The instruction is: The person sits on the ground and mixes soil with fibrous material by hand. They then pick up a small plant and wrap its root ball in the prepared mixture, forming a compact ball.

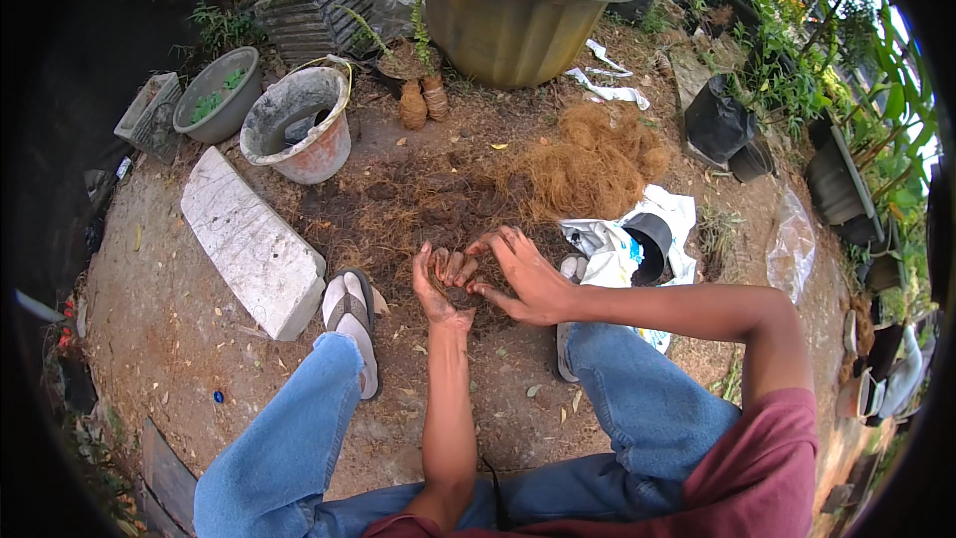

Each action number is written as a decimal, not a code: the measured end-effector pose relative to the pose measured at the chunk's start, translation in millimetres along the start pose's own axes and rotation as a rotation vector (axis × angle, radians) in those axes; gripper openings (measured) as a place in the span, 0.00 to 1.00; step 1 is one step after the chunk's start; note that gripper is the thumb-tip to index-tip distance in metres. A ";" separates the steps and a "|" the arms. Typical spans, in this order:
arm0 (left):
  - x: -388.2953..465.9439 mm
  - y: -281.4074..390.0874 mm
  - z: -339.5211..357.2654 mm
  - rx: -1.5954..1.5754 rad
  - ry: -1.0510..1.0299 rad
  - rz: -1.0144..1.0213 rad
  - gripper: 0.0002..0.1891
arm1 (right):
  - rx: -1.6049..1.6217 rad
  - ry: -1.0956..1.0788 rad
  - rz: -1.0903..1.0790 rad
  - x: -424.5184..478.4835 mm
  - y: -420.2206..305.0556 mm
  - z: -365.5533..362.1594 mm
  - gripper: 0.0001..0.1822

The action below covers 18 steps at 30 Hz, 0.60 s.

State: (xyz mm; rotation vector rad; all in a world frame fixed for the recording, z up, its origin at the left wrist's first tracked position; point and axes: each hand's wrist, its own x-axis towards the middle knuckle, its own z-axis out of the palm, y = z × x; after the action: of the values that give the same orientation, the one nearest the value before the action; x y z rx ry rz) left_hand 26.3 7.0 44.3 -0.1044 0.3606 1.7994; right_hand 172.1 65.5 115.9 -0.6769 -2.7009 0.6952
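My left hand [442, 285] is cupped palm up around a small dark clump of soil [463, 297], with soil smeared on the fingers. From the right, my right hand [526, 276] arches over the clump. Its thumb reaches the clump's edge and its fingertips come close to the left fingers; whether it grips is unclear. Below and beyond both hands, dark loose soil [448, 213] mixed with brown fibre covers the ground. A heap of brown coconut fibre [590, 164] lies farther off to the right.
White plastic sacking [676, 213] with a black plastic pot [651, 243] lies by my right foot. A pale stone slab [250, 243] is left of my left foot. Beyond stand a dirty bucket [332, 146], two fibre-wrapped plant balls [413, 106] and a large planter [515, 22].
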 end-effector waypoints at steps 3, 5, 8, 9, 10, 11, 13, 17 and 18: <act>0.8 -1.4 1.4 -0.019 0.027 -0.035 0.25 | -0.032 0.029 0.010 -0.7 4.4 2.4 0.28; 1.9 -0.5 -3.4 -0.008 -0.008 -0.039 0.24 | 0.003 0.011 0.012 0.6 3.6 1.4 0.28; 4.4 -3.3 -1.5 -0.136 -0.035 -0.003 0.24 | 0.043 -0.022 0.056 4.2 -2.2 0.4 0.31; 4.7 -5.1 4.4 -0.170 0.026 0.012 0.23 | 0.053 -0.033 0.080 4.4 -1.9 0.7 0.32; 4.7 -6.6 10.2 -0.203 0.088 0.028 0.23 | 0.052 -0.028 0.089 5.2 -1.2 1.0 0.33; 3.5 -6.6 15.2 -0.236 0.150 0.045 0.23 | 0.053 -0.022 0.098 6.6 -0.4 1.3 0.34; 0.2 -6.9 15.1 -0.129 0.170 0.031 0.22 | 0.061 -0.014 0.127 7.3 3.0 0.6 0.36; 1.9 -4.6 -5.8 -0.134 -0.038 0.053 0.22 | 0.115 -0.038 0.214 11.5 2.4 3.7 0.40; 0.9 -5.9 -3.0 -0.113 -0.018 0.054 0.23 | 0.126 -0.050 0.253 11.5 2.9 3.1 0.41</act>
State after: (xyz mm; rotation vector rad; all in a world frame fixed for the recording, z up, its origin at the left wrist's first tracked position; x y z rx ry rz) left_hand 31.4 8.2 40.1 -0.1589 0.2505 1.8727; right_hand 162.2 72.4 113.4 -0.9913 -2.6141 0.9455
